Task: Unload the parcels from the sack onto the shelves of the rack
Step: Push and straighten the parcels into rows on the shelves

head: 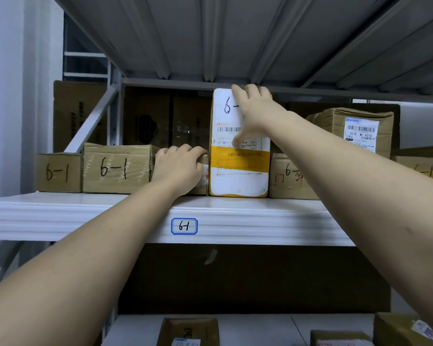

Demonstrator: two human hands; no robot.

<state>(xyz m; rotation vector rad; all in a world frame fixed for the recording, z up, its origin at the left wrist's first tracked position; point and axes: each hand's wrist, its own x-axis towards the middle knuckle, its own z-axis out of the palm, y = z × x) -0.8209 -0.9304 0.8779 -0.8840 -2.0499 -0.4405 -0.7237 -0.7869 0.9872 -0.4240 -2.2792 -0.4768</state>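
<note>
While the right hand (256,109) is gripping the top of the upright white-and-yellow labelled parcel (239,168), fingers curled over its edge, the left hand (179,168) is holding a small taped cardboard box (202,176) touching it on the white metal shelf (135,216).

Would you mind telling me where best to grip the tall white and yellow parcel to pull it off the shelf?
Probably its top edge, from the front: the parcel stands upright, boxes hem both sides, and the right hand already hooks there.
</note>
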